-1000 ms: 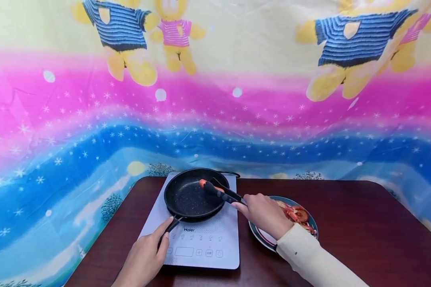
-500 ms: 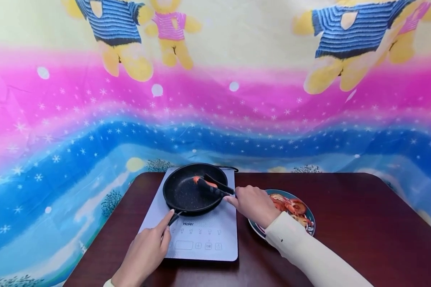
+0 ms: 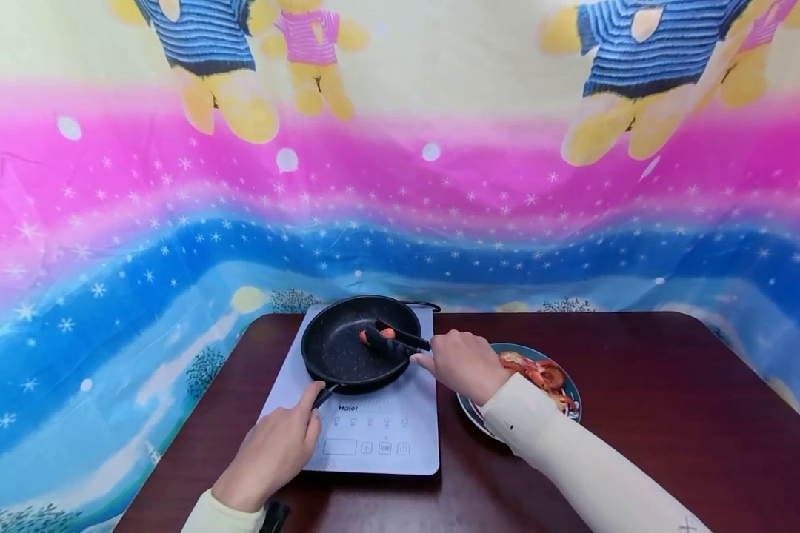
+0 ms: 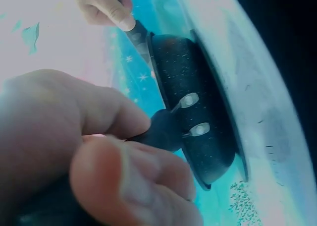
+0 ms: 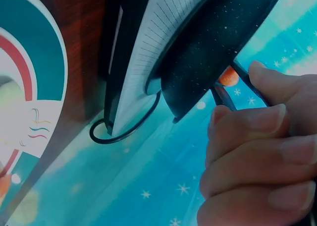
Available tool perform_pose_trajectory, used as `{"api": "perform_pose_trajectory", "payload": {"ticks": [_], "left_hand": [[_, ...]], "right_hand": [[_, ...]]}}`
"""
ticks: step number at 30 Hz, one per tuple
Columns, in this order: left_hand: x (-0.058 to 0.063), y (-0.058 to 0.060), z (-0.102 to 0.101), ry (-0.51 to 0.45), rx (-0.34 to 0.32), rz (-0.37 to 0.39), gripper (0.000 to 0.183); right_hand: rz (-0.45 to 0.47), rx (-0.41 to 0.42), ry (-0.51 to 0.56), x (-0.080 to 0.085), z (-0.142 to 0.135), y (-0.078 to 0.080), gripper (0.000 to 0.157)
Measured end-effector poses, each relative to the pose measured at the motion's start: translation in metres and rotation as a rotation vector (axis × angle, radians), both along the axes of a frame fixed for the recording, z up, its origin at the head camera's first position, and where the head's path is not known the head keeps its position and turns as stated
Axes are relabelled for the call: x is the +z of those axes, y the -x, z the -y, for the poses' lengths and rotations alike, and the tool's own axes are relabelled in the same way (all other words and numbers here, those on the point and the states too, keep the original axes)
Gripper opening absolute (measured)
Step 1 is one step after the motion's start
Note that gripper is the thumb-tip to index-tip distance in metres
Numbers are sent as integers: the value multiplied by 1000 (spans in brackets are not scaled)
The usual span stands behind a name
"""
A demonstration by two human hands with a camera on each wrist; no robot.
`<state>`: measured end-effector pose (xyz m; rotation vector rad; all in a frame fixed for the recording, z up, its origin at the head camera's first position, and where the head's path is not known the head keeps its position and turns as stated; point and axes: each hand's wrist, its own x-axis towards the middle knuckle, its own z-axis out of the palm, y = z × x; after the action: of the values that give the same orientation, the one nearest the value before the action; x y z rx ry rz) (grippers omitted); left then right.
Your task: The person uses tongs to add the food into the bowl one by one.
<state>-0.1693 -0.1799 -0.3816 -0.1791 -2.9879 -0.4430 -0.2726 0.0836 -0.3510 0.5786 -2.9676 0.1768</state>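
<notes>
My left hand (image 3: 273, 448) grips the handle (image 3: 323, 397) of a black speckled frying pan (image 3: 336, 354). In the left wrist view the thumb and fingers curl round the handle (image 4: 161, 132), close to its two rivets. My right hand (image 3: 467, 363) holds black tongs (image 3: 410, 340), whose tips reach over the pan's right side. Between the tips is an orange-red piece of food (image 3: 387, 333), its kind unclear; part of it is hidden by the tongs. In the right wrist view, it (image 5: 229, 77) shows just past the pan's rim.
Under the pan lies a white Haier induction cooker (image 3: 373, 463) with a black cord (image 3: 423, 304) behind. A green-rimmed plate (image 3: 576, 400) to the right bears cooked shrimp and other food (image 3: 548, 376), partly behind my right forearm. The dark wooden table (image 3: 673, 414) meets a printed cloth (image 3: 493, 237).
The tongs, with the orange-red piece, have shifted slightly left inside the pan. My left hand keeps its grip on the handle. The head view has tilted down a little.
</notes>
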Motion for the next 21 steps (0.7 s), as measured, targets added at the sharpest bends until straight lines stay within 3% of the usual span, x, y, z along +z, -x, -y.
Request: {"api": "perform_pose_trajectory", "payload": {"ticks": [7,12,21], "left_hand": [[3,5,-3,-5,-8,79,43],[3,7,-3,-5,-17,62,43],[1,4,1,-24,20,58,44]], "right_hand": [[46,-11,-23,10,-3,-1,50],[85,-45,51,13,-13,-6,49],[166,-101,246,15,-66,-40,58]]}}
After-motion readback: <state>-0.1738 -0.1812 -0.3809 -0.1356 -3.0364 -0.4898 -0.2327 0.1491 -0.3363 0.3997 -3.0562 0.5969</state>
